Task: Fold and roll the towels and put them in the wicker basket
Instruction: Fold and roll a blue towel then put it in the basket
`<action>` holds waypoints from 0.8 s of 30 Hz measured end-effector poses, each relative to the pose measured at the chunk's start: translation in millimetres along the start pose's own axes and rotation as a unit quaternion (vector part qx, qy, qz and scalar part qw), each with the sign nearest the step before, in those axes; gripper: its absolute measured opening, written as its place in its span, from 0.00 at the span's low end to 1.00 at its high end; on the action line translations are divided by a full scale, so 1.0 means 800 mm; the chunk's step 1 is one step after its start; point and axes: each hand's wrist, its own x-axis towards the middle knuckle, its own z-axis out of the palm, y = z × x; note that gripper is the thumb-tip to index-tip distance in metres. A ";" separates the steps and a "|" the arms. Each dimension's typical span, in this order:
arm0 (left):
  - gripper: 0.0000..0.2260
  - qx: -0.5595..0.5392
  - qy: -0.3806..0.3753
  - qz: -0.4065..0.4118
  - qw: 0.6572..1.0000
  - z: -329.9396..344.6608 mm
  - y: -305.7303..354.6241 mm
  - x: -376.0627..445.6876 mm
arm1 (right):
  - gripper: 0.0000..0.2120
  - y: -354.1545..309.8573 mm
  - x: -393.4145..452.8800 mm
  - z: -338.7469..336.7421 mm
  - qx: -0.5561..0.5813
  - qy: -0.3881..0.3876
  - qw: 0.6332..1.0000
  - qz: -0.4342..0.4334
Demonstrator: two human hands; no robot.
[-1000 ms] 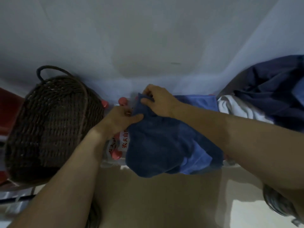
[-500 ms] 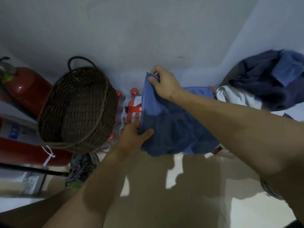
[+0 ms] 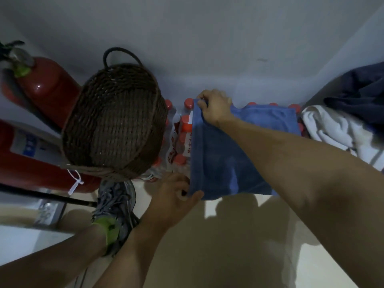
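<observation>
We see a blue towel (image 3: 224, 156) spread flat, its far left corner pinched by the right grip (image 3: 214, 109) and its near left corner by the left grip (image 3: 176, 196). A dark brown wicker basket (image 3: 112, 125) with a loop handle stands tilted, empty, just left of both grips, apart from the towel.

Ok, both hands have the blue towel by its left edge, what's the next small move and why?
Probably carry that left edge across to the right to fold the towel in half. The right hand pinches the far corner and the left hand the near one, so the edge is stretched straight, the cloth lies spread over the bottles, and the basket holds nothing yet.
</observation>
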 end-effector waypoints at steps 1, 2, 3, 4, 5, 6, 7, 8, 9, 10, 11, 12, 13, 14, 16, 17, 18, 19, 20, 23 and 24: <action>0.16 -0.010 -0.037 -0.040 0.998 0.004 -0.009 -0.007 | 0.11 0.000 0.002 0.002 0.000 0.011 1.000 0.003; 0.19 -0.028 -0.067 -0.102 0.992 0.009 -0.017 -0.016 | 0.11 0.000 0.004 0.004 -0.001 0.019 1.000 0.006; 0.21 -0.053 -0.087 -0.175 0.979 0.014 -0.023 -0.025 | 0.11 0.000 0.006 0.005 -0.003 0.024 1.000 0.006; 0.21 -0.089 -0.091 -0.243 0.962 0.019 -0.028 -0.033 | 0.10 0.000 0.007 0.007 -0.007 0.025 1.000 0.003; 0.19 -0.131 -0.081 -0.292 0.944 0.022 -0.032 -0.040 | 0.10 0.000 0.008 0.008 -0.012 0.024 1.000 -0.003; 0.18 -0.175 -0.066 -0.321 0.928 0.023 -0.033 -0.044 | 0.11 0.000 0.008 0.009 -0.019 0.021 1.000 -0.010; 0.17 -0.220 -0.046 -0.336 0.915 0.024 -0.031 -0.046 | 0.11 0.000 0.008 0.009 -0.025 0.020 0.999 -0.014; 0.17 -0.266 -0.019 -0.345 0.900 0.025 -0.028 -0.046 | 0.11 0.000 0.007 0.009 -0.030 0.022 0.999 -0.017; 0.16 -0.303 0.013 -0.354 0.884 0.026 -0.024 -0.044 | 0.11 0.001 0.007 0.010 -0.035 0.024 0.999 -0.019; 0.13 -0.335 0.050 -0.359 0.870 0.027 -0.021 -0.043 | 0.11 0.001 0.006 0.010 -0.040 0.025 0.999 -0.021; 0.10 -0.358 0.088 -0.359 0.858 0.028 -0.017 -0.042 | 0.11 0.001 0.005 0.010 -0.044 0.025 0.998 -0.024; 0.09 -0.372 0.119 -0.356 0.849 0.028 -0.013 -0.042 | 0.11 0.001 0.005 0.009 -0.046 0.025 0.998 -0.026; 0.11 -0.380 0.132 -0.352 0.845 0.028 -0.011 -0.044 | 0.11 0.001 0.005 0.009 -0.044 0.025 0.998 -0.027; 0.12 -0.393 0.121 -0.347 0.843 0.027 -0.011 -0.046 | 0.11 0.001 0.004 0.009 -0.041 0.027 0.998 -0.030; 0.11 -0.415 0.046 -0.338 0.843 0.026 -0.013 -0.049 | 0.11 0.004 0.002 0.011 -0.039 0.028 0.998 -0.049; 0.09 -0.412 0.012 -0.336 0.847 0.025 -0.015 -0.050 | 0.11 0.005 0.001 0.012 -0.042 0.029 0.997 -0.062; 0.07 -0.399 -0.001 -0.337 0.853 0.025 -0.018 -0.050 | 0.11 0.005 0.000 0.014 -0.048 0.031 0.996 -0.072; 0.05 -0.382 0.006 -0.341 0.859 0.025 -0.020 -0.049 | 0.11 0.003 -0.001 0.015 -0.056 0.034 0.995 -0.075; 0.03 -0.362 0.025 -0.349 0.864 0.025 -0.022 -0.048 | 0.11 0.001 -0.001 0.015 -0.065 0.033 0.995 -0.073; 0.05 -0.284 0.040 -0.375 0.882 0.023 -0.020 -0.036 | 0.14 -0.005 -0.003 0.006 -0.092 0.021 0.993 -0.070; 0.08 -0.244 0.015 -0.384 0.891 0.021 -0.019 -0.027 | 0.16 -0.005 -0.006 -0.002 -0.090 0.022 0.993 -0.076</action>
